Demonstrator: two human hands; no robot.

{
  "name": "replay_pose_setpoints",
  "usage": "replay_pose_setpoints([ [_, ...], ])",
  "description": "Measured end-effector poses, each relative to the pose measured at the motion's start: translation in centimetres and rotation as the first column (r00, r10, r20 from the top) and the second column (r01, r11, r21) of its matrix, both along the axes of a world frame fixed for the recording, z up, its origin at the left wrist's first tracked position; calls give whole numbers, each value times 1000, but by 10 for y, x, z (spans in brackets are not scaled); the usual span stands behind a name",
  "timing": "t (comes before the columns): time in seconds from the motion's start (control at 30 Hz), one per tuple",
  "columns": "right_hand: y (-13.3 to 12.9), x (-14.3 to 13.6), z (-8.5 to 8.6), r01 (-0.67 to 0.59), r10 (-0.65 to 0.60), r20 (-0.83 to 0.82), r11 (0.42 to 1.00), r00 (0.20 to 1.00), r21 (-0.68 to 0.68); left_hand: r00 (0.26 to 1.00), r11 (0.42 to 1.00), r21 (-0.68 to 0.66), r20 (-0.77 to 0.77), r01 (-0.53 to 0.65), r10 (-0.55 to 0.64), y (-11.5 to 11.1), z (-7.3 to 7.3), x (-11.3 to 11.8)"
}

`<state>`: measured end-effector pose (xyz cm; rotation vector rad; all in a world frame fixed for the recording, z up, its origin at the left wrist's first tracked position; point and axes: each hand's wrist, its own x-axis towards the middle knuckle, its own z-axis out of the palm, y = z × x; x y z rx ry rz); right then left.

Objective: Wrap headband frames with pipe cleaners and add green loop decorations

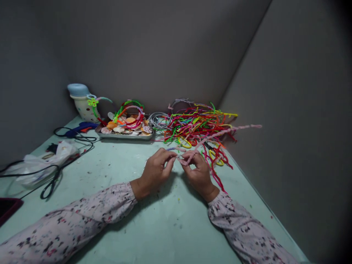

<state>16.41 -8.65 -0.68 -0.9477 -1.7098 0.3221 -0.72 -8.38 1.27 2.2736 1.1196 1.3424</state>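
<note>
Near the middle of the table, my left hand (156, 170) pinches a thin band, pale with a bluish and pink stretch that arcs behind the hands. Close to its right, my right hand (198, 172) is closed on a fuzzy pink twisted strand (220, 134). The strand loops at my right fingertips, and its long end sticks out to the upper right, over the colourful pile. The fingertips of both hands almost meet where strand and band come together; the exact contact is too small to make out.
Behind are a metal tray (126, 137) of shells with colourful bands, coiled grey wire (160, 121) and a pile of fuzzy strands (203, 119). Yellow-handled scissors (216, 157) lie right. At left stand a bottle (82, 102), a blue tool (82, 127), black cable (57, 172) and plastic bag (35, 167).
</note>
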Motion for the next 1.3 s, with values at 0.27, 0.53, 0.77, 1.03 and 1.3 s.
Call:
replay_pose_setpoints([
  [0.27, 4, 6, 3, -40, 35, 103, 998, 994, 53, 998, 998, -56, -54, -18, 14, 3, 1, -1],
  [0.53, 8, 12, 2, -75, 55, 178, 991, 982, 111, 994, 995, -94, -102, 19, -28, 4, 2, -1],
  [0.77, 9, 15, 0, -89, 64, 212, 990, 975, 111, 984, 999, -47, -176, 23, -31, 4, 5, -2],
  [1.03, 9, 14, 0, -106, 88, 227, 992, 970, 67, 963, 997, 60, -268, 52, -34, 5, 7, -2],
  [1.3, 6, 13, 2, -96, 74, 245, 992, 967, 81, 950, 994, 91, -311, 64, -33, 5, 4, -3],
])
